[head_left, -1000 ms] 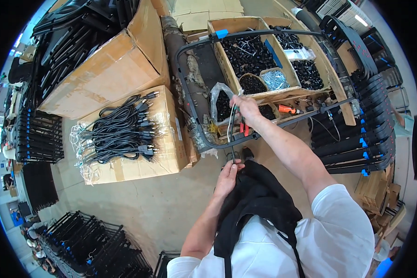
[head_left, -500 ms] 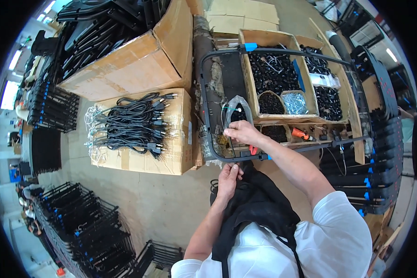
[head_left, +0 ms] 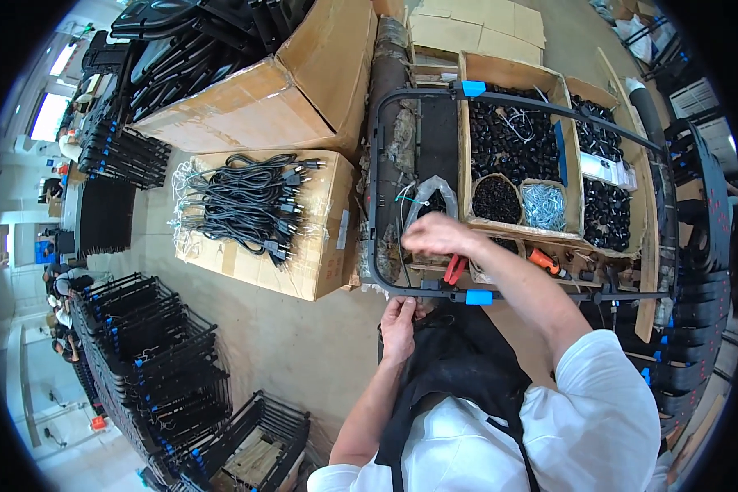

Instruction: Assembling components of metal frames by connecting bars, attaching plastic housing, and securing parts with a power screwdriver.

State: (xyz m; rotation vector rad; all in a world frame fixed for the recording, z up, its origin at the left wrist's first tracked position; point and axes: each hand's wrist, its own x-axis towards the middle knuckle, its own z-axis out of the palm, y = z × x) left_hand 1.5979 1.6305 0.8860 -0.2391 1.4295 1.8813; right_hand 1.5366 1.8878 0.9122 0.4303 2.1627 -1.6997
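Note:
A black rectangular metal frame (head_left: pixel 375 180) with blue tape pieces lies across the workbench before me. At its near left corner, just below the near bar, my left hand (head_left: pixel 399 324) is closed in a pinch; what it holds is hidden. My right hand (head_left: pixel 439 235) is above the frame's near left part, fingers closed on a thin dark cord (head_left: pixel 403 266) that runs down toward the near bar. The grip itself is partly hidden by the fingers. Beside my right hand are pliers with red handles (head_left: pixel 455 269) and a clear plastic bag (head_left: pixel 437 195) of small black parts.
A wooden tray (head_left: pixel 514 66) holds black fittings, and a tub of silver screws (head_left: pixel 544 205). An orange tool (head_left: pixel 544 261) lies near it. Left are a cardboard box (head_left: pixel 324 262) topped with black power cords (head_left: pixel 246 201) and a larger box (head_left: pixel 221 107). Stacked black frames (head_left: pixel 152 369) stand lower left.
The whole view has shifted, so the bench and boxes sit further right. My right hand has turned slightly and stays above the frame's corner; my left hand remains at the near bar.

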